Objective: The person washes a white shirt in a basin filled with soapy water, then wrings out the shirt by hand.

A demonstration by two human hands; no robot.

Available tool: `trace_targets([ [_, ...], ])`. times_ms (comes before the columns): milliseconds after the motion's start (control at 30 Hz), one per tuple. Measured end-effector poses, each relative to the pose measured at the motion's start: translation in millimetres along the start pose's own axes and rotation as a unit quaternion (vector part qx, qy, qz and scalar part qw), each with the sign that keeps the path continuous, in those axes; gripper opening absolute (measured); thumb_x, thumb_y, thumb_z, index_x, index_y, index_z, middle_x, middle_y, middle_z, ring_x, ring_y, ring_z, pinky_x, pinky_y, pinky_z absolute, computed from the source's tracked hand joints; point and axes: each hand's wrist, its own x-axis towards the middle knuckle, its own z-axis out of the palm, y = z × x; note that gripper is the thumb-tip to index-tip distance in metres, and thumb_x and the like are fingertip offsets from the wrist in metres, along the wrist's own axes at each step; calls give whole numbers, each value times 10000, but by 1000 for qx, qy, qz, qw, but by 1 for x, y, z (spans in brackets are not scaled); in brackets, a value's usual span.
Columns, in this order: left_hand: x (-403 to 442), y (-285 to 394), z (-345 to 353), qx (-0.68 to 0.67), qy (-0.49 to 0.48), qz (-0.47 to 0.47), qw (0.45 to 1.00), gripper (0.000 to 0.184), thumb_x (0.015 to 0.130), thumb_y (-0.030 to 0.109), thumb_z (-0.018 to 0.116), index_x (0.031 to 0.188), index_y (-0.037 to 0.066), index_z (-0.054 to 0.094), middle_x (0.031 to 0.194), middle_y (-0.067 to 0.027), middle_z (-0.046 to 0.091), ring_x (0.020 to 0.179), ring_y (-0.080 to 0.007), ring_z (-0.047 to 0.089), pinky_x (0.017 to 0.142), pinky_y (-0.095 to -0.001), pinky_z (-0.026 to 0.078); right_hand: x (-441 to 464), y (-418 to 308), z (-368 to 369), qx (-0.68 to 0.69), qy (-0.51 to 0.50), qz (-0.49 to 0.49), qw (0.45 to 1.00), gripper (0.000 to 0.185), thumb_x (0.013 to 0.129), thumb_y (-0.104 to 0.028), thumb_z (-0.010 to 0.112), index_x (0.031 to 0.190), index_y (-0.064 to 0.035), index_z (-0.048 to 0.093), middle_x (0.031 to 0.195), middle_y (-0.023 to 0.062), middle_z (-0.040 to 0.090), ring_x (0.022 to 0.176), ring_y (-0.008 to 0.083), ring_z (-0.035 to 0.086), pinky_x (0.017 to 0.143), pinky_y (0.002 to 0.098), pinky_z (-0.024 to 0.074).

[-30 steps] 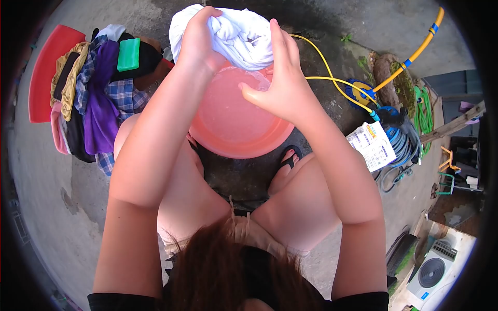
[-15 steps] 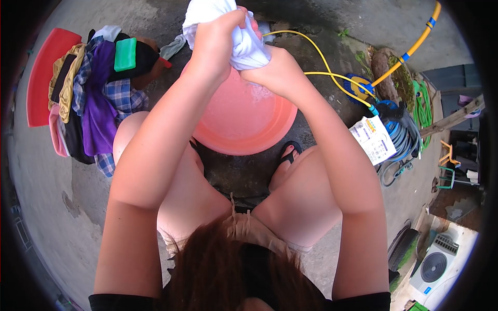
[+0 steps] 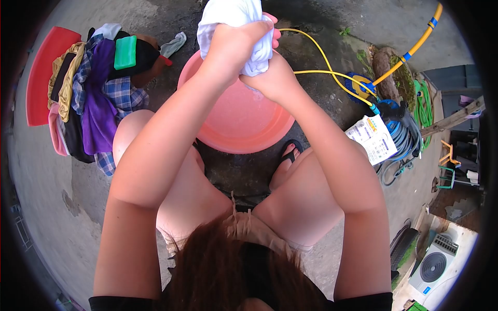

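A bunched white cloth (image 3: 228, 13) is held up over the far side of a pink basin (image 3: 244, 140); its exact kind does not show. My left hand (image 3: 236, 46) wraps around the cloth from the left, with its fingertips showing on the far right side. Lower down, my right hand (image 3: 270, 80) is closed around the cloth's bottom end, its fingers mostly hidden. The basin stands on the ground between my feet, and a little foam shows inside it near my right hand.
On the left, a red tub (image 3: 44, 78) is partly covered by a clothes pile with a purple garment (image 3: 98, 114) and a green soap bar (image 3: 125, 52). To the right lie a yellow hose (image 3: 316, 46), a blue hose reel (image 3: 407, 137) and a white printed box (image 3: 373, 137).
Both hands have shifted slightly right with the cloth. My left wrist has turned, and its fingertips now show beyond the cloth. The basin has barely moved.
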Motion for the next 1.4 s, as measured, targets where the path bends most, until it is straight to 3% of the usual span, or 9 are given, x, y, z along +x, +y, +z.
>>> trace_targets([
  [267, 4, -1, 0, 44, 3, 77, 996, 153, 805, 138, 626, 813, 12, 540, 670, -41, 528, 525, -114, 503, 473, -269, 406, -1, -2, 5, 27, -58, 31, 997, 430, 715, -234, 702, 1062, -14, 576, 921, 76, 651, 835, 173, 633, 704, 315, 499],
  [467, 1, 1, -9, 28, -51, -5, 998, 177, 812, 186, 613, 789, 41, 515, 693, -42, 528, 521, -108, 495, 471, -271, 398, -9, -3, -2, 106, -147, 103, 978, 316, 689, -156, 643, 966, -22, 571, 833, 35, 611, 733, 118, 581, 614, 271, 460],
  [867, -6, 7, -13, -100, -207, -138, 963, 341, 818, 229, 589, 1066, 3, 531, 1081, -277, 591, 1049, -325, 599, 907, -426, 478, -13, -3, -22, 231, -264, 123, 928, 437, 658, -144, 677, 1049, 5, 551, 907, 80, 591, 795, 147, 584, 586, 262, 470],
  [967, -8, 9, -10, -105, -228, -116, 961, 382, 776, 208, 658, 1061, -17, 539, 1030, -201, 628, 893, -259, 648, 816, -371, 530, -12, 5, -25, 253, -273, 142, 917, 455, 663, -161, 699, 1052, 22, 549, 914, 101, 599, 751, 165, 604, 566, 275, 485],
  [1067, -13, 20, -8, -44, -215, -109, 970, 318, 806, 190, 610, 1050, 18, 502, 1001, -210, 621, 945, -294, 638, 782, -401, 525, -13, -11, -34, 262, -331, 187, 887, 456, 676, -179, 711, 1047, 31, 549, 915, 115, 608, 721, 194, 635, 564, 284, 497],
  [1167, -4, 13, -14, -27, -169, -40, 984, 353, 751, 153, 671, 1043, -8, 554, 870, -123, 625, 765, -194, 631, 665, -309, 522, -13, -16, -32, 307, -333, 145, 880, 490, 711, -223, 718, 1088, 26, 527, 932, 139, 625, 711, 218, 660, 583, 291, 515],
  [1267, 3, 16, -15, -64, -93, 11, 994, 164, 793, 149, 643, 896, 45, 569, 745, -49, 580, 663, -141, 581, 594, -274, 483, -8, -16, -27, 280, -236, 94, 926, 549, 760, -302, 703, 1163, 4, 492, 996, 176, 624, 803, 247, 670, 636, 316, 531],
  [1333, 5, 20, -15, -39, -14, 48, 998, 116, 796, 62, 593, 911, 68, 575, 766, -21, 579, 695, -119, 570, 612, -246, 467, -10, -17, -18, 75, -38, -33, 996, 612, 767, -343, 703, 1220, -18, 451, 1026, 185, 615, 858, 266, 657, 692, 341, 531],
  [1400, 12, 20, -17, -71, 40, 65, 995, 115, 798, 65, 595, 911, 67, 573, 767, -28, 581, 677, -122, 565, 598, -248, 463, -17, -21, -13, -111, 132, -120, 978, 735, 732, -369, 734, 1297, -47, 391, 1104, 193, 568, 973, 320, 611, 799, 387, 513],
])
